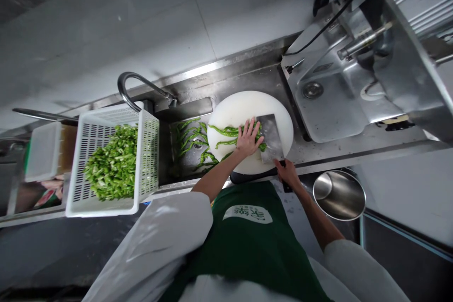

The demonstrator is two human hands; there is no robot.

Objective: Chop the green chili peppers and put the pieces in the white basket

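A round white cutting board lies across the sink counter with several long green peppers on it. My left hand rests on the peppers with its fingers spread, pressing them against the board. In my right hand is the dark handle of a cleaver. Its broad blade lies over the right side of the board, beside the pepper ends. My left fingertips are close to the blade's edge. Whether the blade touches the peppers I cannot tell.
More whole peppers lie in the sink left of the board. A white plastic basket holds chopped green peppers. A curved faucet arches over its corner. To the right stand a metal machine and a steel pot.
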